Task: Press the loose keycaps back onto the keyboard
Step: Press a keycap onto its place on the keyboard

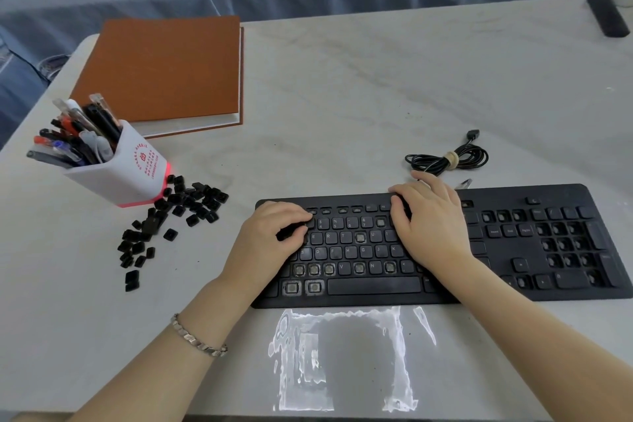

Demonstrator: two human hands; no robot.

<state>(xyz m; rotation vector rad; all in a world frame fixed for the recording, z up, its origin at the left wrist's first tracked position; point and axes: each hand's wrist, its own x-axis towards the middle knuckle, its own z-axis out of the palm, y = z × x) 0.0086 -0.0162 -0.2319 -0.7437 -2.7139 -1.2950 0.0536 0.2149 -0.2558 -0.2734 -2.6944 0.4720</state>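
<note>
While your left hand (274, 233) pinches one small black plastic keycap (310, 223) over the number row of the flat black keyboard (373, 284), seat it square, then press straight down. Your right hand (431, 223) lies flat, empty, steadying. Loose black keycaps (171, 216) lie heaped left, beside the white pen holder (130, 168).

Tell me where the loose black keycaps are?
In the head view, the loose keycaps lie scattered on the table at the left, just beside the white pen holder and left of the keyboard.
</note>
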